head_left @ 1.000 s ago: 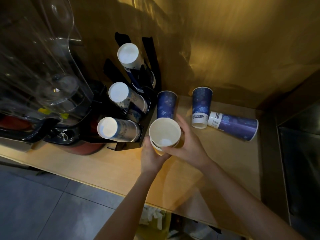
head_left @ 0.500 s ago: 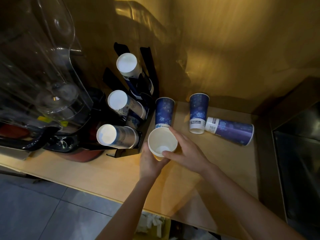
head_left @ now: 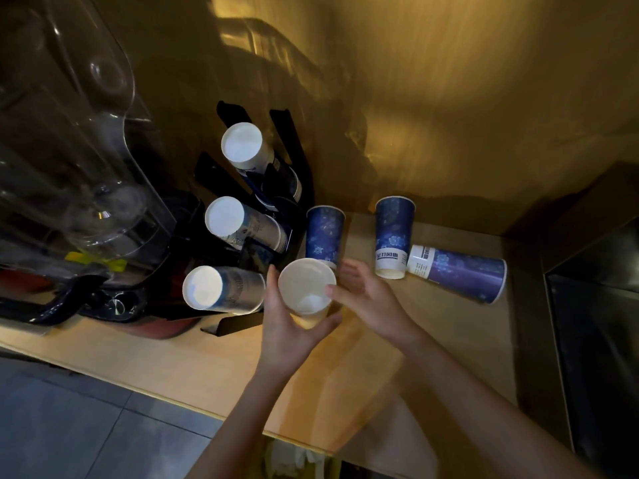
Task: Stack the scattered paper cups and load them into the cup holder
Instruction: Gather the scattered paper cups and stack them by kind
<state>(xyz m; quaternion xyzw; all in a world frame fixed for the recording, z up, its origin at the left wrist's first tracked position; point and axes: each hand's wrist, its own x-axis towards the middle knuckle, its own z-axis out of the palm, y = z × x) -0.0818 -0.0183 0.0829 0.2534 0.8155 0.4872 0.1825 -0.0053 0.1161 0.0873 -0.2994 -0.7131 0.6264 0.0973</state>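
My left hand (head_left: pixel 288 328) grips a nested stack of paper cups (head_left: pixel 306 288) from below, its white mouth facing up, just above the wooden counter (head_left: pixel 363 375). My right hand (head_left: pixel 368 299) is beside it with fingers spread; its thumb tip rests at the stack's rim. Behind stand two upside-down blue cups (head_left: pixel 325 235) (head_left: pixel 394 233). A third blue cup (head_left: pixel 461 273) lies on its side to the right. The black cup holder (head_left: pixel 294 150) holds three slanted rows of cups (head_left: pixel 242 146) (head_left: pixel 224 216) (head_left: pixel 204 286).
A blender with a clear jar (head_left: pixel 86 174) fills the left of the counter. A dark steel unit (head_left: pixel 598 340) borders the right end. The golden wall stands close behind. The counter's front edge runs diagonally above the tiled floor (head_left: pixel 69 426).
The stack has come down closer to the counter. My right hand has loosened from the cup's side and spread its fingers, while the left keeps its grip.
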